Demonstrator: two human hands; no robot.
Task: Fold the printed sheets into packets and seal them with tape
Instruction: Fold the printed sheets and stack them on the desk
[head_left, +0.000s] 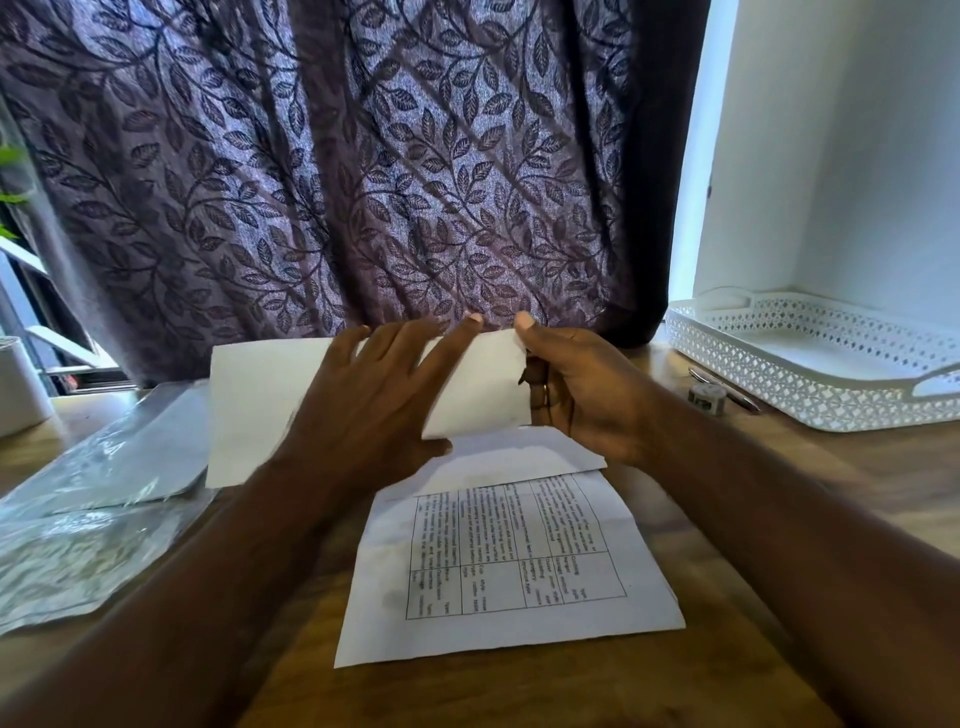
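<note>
Paper sits at the centre of the frame: a folded sheet (249, 415), blank side toward the camera, is held up just above the table (779, 493) between both hands. The left hand (363, 400) lies over its middle with fingers straight and spread wide, pressing on the face of the paper. The right hand (587, 400) pinches the sheet's right edge, thumb (524, 322) on top at the upper corner and fingers curled behind. Just below the hands, toward the lower centre, a printed sheet (519, 623) lies flat on the table with a ruled grid of text facing up; its far end looks turned over, showing blank white, and it is touched by neither hand. At the left, crinkled plastic sleeves (104, 493) lie on the table, partly under the folded sheet's left corner. At the right stands a white lattice tray (779, 384) with handles; what it holds cannot be made out. Just in front of it lie a pen (727, 392) and a small grey object (705, 397) too small to tell. A white pot (18, 384) stands at the far left edge. The table is brown wood. Behind it hangs a purple curtain (363, 156) with a leaf pattern, a white wall (831, 156) fills the upper right, and green leaves (10, 156) show at the upper left.
</note>
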